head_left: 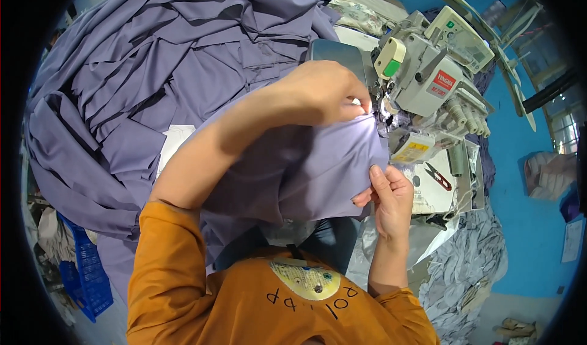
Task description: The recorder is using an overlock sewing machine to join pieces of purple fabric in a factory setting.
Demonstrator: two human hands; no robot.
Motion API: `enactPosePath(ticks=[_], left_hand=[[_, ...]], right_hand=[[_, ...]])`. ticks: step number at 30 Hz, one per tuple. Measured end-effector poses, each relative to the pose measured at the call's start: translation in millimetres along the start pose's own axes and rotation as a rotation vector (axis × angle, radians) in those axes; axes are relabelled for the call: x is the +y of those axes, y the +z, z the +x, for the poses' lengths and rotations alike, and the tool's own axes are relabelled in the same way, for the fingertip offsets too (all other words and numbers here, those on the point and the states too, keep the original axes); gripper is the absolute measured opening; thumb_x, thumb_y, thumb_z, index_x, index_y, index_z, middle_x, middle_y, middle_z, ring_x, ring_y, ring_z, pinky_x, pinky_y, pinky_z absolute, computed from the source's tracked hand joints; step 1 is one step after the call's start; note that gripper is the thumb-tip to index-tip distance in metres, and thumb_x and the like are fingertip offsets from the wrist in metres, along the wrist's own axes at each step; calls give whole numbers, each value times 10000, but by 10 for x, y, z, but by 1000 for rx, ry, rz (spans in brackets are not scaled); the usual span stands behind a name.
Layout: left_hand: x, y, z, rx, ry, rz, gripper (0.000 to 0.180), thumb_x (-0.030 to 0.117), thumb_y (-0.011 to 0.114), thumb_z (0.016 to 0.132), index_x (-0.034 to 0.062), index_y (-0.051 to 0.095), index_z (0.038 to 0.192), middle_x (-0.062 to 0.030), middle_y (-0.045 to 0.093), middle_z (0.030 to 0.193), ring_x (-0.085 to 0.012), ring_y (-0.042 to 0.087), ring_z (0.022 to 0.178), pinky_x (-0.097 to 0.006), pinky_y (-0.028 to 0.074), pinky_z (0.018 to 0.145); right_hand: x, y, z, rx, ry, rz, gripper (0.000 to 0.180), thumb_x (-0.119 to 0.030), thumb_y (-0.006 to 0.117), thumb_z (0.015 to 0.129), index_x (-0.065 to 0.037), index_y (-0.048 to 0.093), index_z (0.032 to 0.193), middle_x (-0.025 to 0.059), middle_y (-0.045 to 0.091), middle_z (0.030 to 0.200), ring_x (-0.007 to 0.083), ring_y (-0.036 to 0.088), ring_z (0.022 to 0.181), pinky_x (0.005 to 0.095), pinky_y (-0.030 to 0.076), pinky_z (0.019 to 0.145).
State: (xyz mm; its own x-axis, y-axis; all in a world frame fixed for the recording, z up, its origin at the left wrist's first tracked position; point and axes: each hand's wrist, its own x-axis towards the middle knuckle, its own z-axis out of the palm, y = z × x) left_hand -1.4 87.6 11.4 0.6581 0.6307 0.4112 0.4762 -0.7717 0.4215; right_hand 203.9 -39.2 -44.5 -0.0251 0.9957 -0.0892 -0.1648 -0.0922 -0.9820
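Observation:
Purple-grey fabric (324, 167) stretches between my two hands, its right edge lying along the sewing head of an overlock machine (422, 70). My left hand (333, 91) reaches across from the left and pinches the fabric's upper edge close to the needle area. Lower down, my right hand (391, 198) grips the same piece's near right edge between thumb and fingers. The needle and presser foot are partly hidden by my left fingers and the machine's parts.
A large heap of the same fabric (202, 45) covers the table's left and back. Red-handled thread snips (438, 177) lie on the machine's white table to the right. A blue plastic crate (85, 271) stands at lower left, and grey cloth (465, 265) is piled at lower right.

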Motion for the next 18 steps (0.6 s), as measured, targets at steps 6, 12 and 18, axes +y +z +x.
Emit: enactPosePath(ticks=[6, 12, 18], left_hand=[[-89, -6, 6, 4, -43, -38, 127, 172, 630, 762, 73, 686, 817, -91, 648, 854, -292, 616, 833, -388, 480, 729], [-131, -85, -57, 516, -55, 528, 70, 81, 607, 768, 73, 674, 785, -58, 586, 784, -267, 576, 871, -386, 459, 767], [576, -37, -258, 217, 32, -1, 170, 163, 691, 784, 67, 681, 924, -67, 616, 928, -263, 591, 859, -370, 486, 717]], right_hand=[[25, -24, 8, -21, -13, 22, 206, -168, 601, 941, 36, 624, 926, 81, 645, 676, 155, 645, 540, 237, 513, 495], [25, 1, 9, -31, -9, 34, 186, -155, 595, 943, 27, 619, 911, 78, 641, 664, 156, 649, 550, 240, 513, 497], [94, 202, -107, -18, -11, -151, 181, -145, 584, 947, 13, 618, 865, 75, 639, 652, 149, 657, 575, 244, 507, 517]])
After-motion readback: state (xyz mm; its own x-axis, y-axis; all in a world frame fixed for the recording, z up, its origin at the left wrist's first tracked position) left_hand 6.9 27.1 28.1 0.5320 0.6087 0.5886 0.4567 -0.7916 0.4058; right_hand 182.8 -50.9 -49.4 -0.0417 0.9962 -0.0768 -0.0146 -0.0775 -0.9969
